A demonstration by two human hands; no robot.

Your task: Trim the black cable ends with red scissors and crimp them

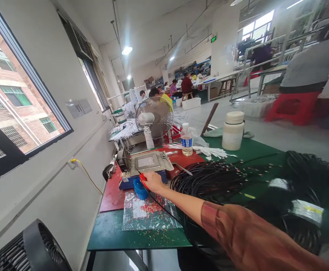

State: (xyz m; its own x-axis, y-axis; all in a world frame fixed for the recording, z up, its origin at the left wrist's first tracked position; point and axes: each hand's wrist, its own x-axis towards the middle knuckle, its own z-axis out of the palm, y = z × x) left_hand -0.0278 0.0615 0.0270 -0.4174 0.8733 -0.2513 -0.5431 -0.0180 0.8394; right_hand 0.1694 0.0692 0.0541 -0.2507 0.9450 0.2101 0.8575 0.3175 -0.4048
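A sleeved arm stretches across the green table (110, 233), and only one hand (153, 181) shows; which hand it is I cannot tell. Its fingers are curled around a small red piece (143, 178), pressed against the front of the grey machine (149, 162), just above a blue cup (140, 189). A thin black wire (164, 206) runs back from the hand over a clear plastic bag (149, 212) dotted with red bits. Right of the arm lies a heap of black cable coils (209, 180). Farther off stand a water bottle (186, 139), a white jar (233, 130) and a desk fan (153, 118).
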